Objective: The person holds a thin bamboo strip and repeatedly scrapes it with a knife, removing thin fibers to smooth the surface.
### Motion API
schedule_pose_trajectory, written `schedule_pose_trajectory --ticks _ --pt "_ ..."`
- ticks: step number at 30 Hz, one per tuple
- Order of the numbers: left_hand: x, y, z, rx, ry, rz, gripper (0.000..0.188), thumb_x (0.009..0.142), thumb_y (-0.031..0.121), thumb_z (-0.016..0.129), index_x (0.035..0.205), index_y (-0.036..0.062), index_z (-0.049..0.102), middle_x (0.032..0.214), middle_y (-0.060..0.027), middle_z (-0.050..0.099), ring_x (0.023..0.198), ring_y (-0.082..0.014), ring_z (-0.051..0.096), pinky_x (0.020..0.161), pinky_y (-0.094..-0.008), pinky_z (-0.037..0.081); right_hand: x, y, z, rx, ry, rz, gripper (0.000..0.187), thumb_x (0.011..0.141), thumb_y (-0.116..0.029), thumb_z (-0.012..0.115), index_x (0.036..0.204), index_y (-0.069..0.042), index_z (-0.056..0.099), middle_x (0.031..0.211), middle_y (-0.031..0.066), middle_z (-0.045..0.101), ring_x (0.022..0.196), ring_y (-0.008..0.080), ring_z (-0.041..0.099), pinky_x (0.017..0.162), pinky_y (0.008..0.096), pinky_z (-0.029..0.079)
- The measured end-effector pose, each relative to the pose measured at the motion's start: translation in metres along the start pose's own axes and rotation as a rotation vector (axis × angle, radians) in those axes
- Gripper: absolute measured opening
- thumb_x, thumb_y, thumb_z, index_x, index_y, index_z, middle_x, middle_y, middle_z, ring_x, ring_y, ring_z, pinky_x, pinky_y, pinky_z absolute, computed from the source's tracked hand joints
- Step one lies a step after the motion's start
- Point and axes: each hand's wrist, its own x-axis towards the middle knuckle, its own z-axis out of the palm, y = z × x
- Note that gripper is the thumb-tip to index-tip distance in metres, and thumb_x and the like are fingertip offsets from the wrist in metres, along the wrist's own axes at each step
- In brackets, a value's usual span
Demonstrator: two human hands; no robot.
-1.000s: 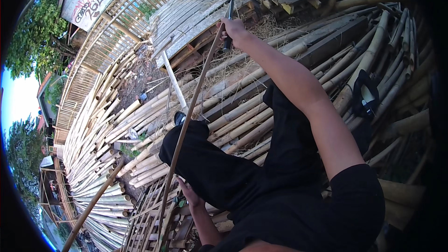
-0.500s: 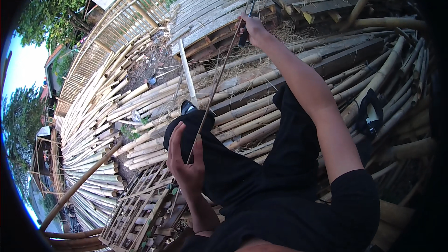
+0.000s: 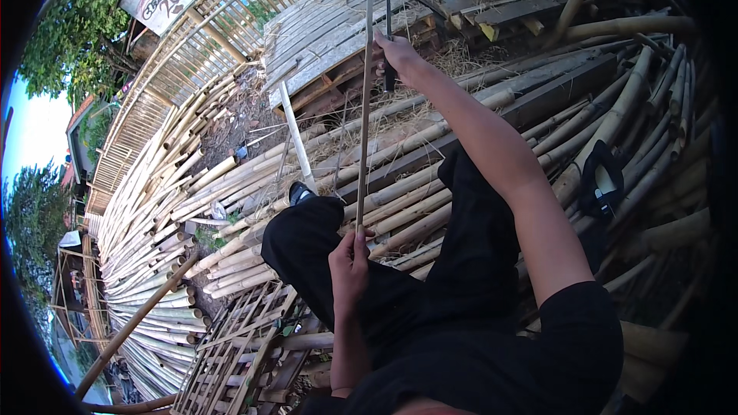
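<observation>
A long, thin bamboo strip [image 3: 365, 138] stands nearly upright across the middle of my view, in front of my bent knees. My left hand [image 3: 350, 267] pinches it near its lower end, above my dark trousers. Farther out, my right hand [image 3: 396, 58] is closed around a dark-handled knife [image 3: 390, 78], its narrow blade pointing away from me. The strip runs along the left side of that hand, close to the blade; whether the fingers also grip the strip is hidden.
Bamboo poles [image 3: 415, 198] lie under and around my legs. A slatted wooden platform [image 3: 323, 23] stands ahead, beside stacked timber [image 3: 523, 8]. A bamboo lattice [image 3: 238, 346] lies at lower left, and a pole [image 3: 138, 323] slants nearby. A bamboo fence [image 3: 173, 81] curves behind.
My left hand has gone from spread fingers to a pinch on the strip, moving right. The strip has swung from slanted to nearly upright. My right hand has shifted slightly left with the knife.
</observation>
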Motion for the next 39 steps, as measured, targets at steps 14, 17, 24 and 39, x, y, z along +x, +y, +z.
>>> schedule_pose_trajectory --ticks 14,17,24,39 --pt "0.031 0.007 -0.001 0.048 0.135 0.145 0.025 0.099 0.02 0.05 0.096 -0.0015 0.063 0.066 0.006 0.047 0.059 -0.0015 0.037 0.052 -0.0207 0.029 -0.049 -0.016 0.01 -1.04 0.066 -0.411 0.042 0.089 -0.038 0.057 0.081 0.002 0.063 0.068 0.0186 0.064 0.064 0.0338 0.063 0.067 0.043 0.05" --pt "0.042 0.014 -0.003 0.127 0.163 0.191 0.025 0.099 0.019 0.05 0.097 -0.002 0.063 0.065 0.0038 0.048 0.06 -0.0032 0.039 0.052 -0.0225 0.032 -0.074 -0.028 0.017 -1.118 -0.17 -0.321 0.042 0.09 -0.038 0.056 0.078 0.002 0.063 0.067 0.0189 0.063 0.069 0.0343 0.065 0.068 0.044 0.05" --pt "0.065 0.04 0.003 0.334 0.256 0.329 0.025 0.098 0.019 0.05 0.097 -0.0031 0.062 0.061 -0.0139 0.055 0.051 -0.0186 0.049 0.052 -0.033 0.039 -0.097 0.002 0.021 -1.388 -0.376 -0.451 0.038 0.088 -0.036 0.057 0.08 0.0 0.068 0.075 0.0214 0.065 0.076 0.0379 0.064 0.073 0.0455 0.051" --pt "0.083 0.039 0.014 0.428 0.272 0.376 0.018 0.096 0.012 0.048 0.09 -0.003 0.054 0.067 -0.0247 0.055 0.064 -0.0436 0.055 0.054 -0.0456 0.038 -0.116 0.024 0.032 -1.479 -0.327 -0.328 0.028 0.077 -0.022 0.057 0.083 0.003 0.066 0.088 0.0236 0.066 0.089 0.0365 0.065 0.082 0.0441 0.052"
